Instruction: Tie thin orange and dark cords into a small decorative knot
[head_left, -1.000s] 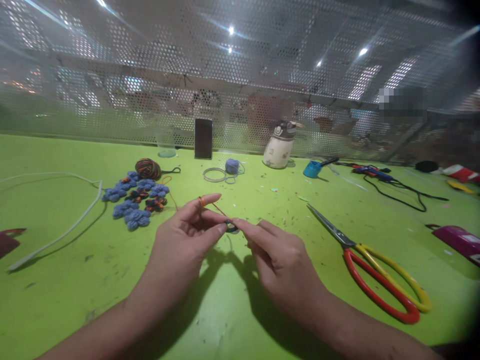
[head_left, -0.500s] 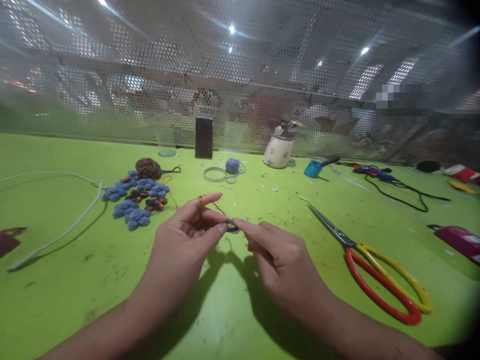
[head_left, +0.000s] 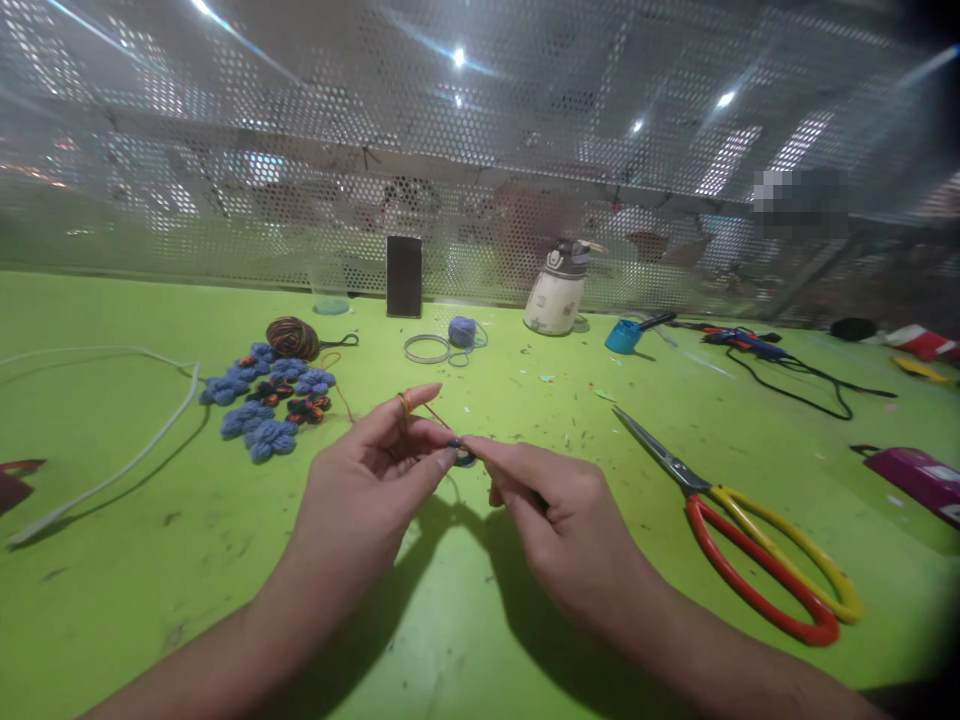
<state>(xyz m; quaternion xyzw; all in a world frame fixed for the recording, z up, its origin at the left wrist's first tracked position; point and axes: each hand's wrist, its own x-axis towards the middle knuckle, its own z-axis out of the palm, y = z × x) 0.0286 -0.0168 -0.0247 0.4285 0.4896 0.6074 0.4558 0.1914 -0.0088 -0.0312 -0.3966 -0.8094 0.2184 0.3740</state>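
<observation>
My left hand (head_left: 367, 470) pinches a small dark crochet piece (head_left: 465, 459) between thumb and fingers. Orange yarn (head_left: 406, 403) loops round its raised index finger, and a strand runs down to the piece. Closed, my right hand (head_left: 562, 510) meets the piece from the right with its index fingertip; whatever thin tool it may grip is hidden by the fingers. To the left lie several blue crochet flowers (head_left: 270, 438) and dark multicoloured ones (head_left: 308, 408). Behind them sits a ball of multicoloured yarn (head_left: 292, 338), with an orange strand trailing from its side.
Large scissors (head_left: 694, 485) with red and yellow handles lie at right. Along the back stand a phone (head_left: 404, 277), a blue yarn ball (head_left: 462, 331), a metal ring (head_left: 427, 349), a bottle (head_left: 555, 300) and a blue pot (head_left: 624, 337). A white cord (head_left: 142, 456) curves at left.
My right hand has turned slightly, its fingers curling closer together beside the crochet piece. My left hand keeps its pinch. The whole view has shifted a little.
</observation>
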